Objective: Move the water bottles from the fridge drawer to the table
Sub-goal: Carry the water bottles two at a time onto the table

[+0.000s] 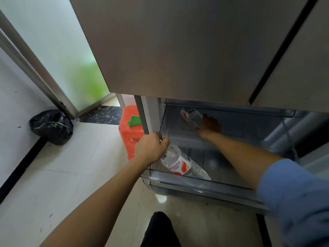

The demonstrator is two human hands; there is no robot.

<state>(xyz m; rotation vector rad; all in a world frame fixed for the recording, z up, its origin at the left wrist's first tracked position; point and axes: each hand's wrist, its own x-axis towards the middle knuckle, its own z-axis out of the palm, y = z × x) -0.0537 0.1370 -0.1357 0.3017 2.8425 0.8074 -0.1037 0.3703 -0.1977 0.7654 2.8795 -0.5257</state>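
1. Fridge door (178, 50): this closed upper panel fills the top of the head view. The open compartment lies directly below it.
2. Fridge drawer (213, 164): it is pulled out toward the person and holds two water bottles. No other bottle is visible in it.
3. Task status: judged from this layout, the transfer is at the pickup step. Both bottles are inside the drawer, so neither has been delivered. The tabletop is out of view, so any bottles already on it cannot be confirmed. What is left is to lift both bottles clear of the drawer walls, carry them and set them down.
4. Near bottle (179, 165): it lies tilted in the front left corner of the drawer. Its base points at the front rim and its neck end points up into the left grip. The red-and-white label faces the camera.
5. Left grip (151, 148): the fingers are curled closed over the neck end of the near bottle at the drawer's left edge. The cap is hidden inside the hand.
6. Right grip (211, 125): it is extended deep into the shaded rear of the drawer. The fingers are wrapped round one end of the far bottle. Which end cannot be told in the shadow.
7. Far bottle (191, 116): it is tilted and projects up and left from the right grip, near the rear wall and well apart from the near bottle.
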